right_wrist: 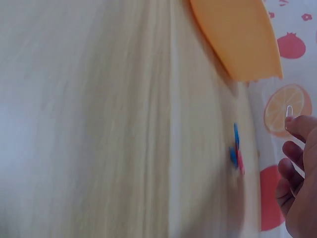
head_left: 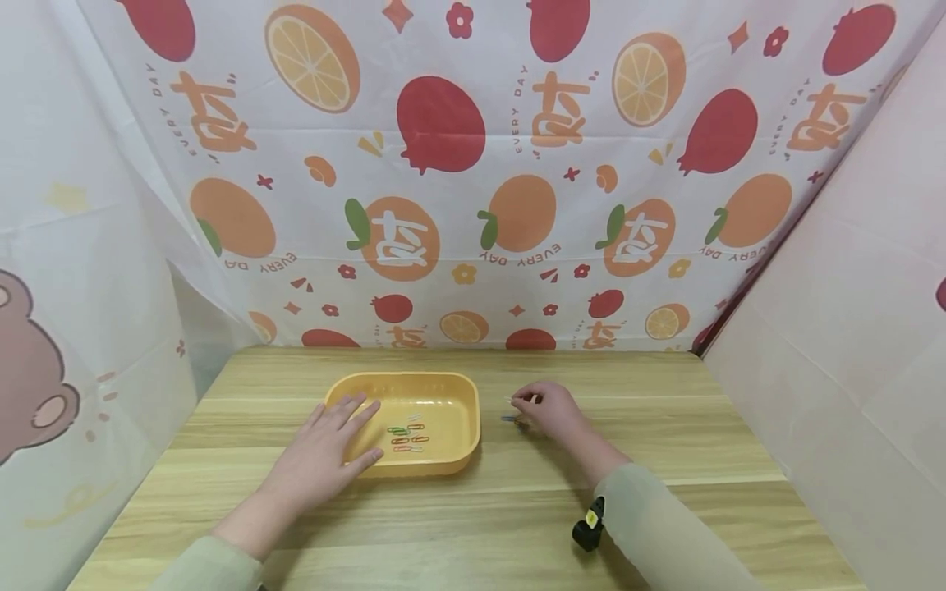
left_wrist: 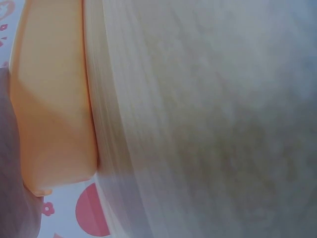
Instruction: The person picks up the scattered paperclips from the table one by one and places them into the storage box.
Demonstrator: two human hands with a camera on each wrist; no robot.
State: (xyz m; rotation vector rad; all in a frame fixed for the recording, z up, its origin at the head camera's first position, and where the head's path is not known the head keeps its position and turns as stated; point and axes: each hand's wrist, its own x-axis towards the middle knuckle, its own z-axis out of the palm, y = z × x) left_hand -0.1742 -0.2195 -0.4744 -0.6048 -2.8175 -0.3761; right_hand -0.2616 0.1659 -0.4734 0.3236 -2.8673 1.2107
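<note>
A yellow plastic tray (head_left: 456, 423) stands on the table with several red, green and white paper clips (head_left: 400, 441) on its floor. My left hand (head_left: 318, 451) lies over the tray's left rim, fingers spread, thumb reaching inside. To the right of the tray, my right hand (head_left: 553, 408) pinches a white paper clip (right_wrist: 289, 111) between thumb and forefinger, raised above the table. Below that hand lie a few blue and red paper clips (right_wrist: 237, 144) in a small cluster. In the left wrist view the tray's outer wall (left_wrist: 54, 99) fills the left side.
The wood-grain table (head_left: 473, 533) carries all of this. A fruit-print curtain (head_left: 458, 246) hangs along its back edge, with pale sheets (head_left: 850, 312) at both sides. A black wrist camera (head_left: 589, 529) sits by the right sleeve.
</note>
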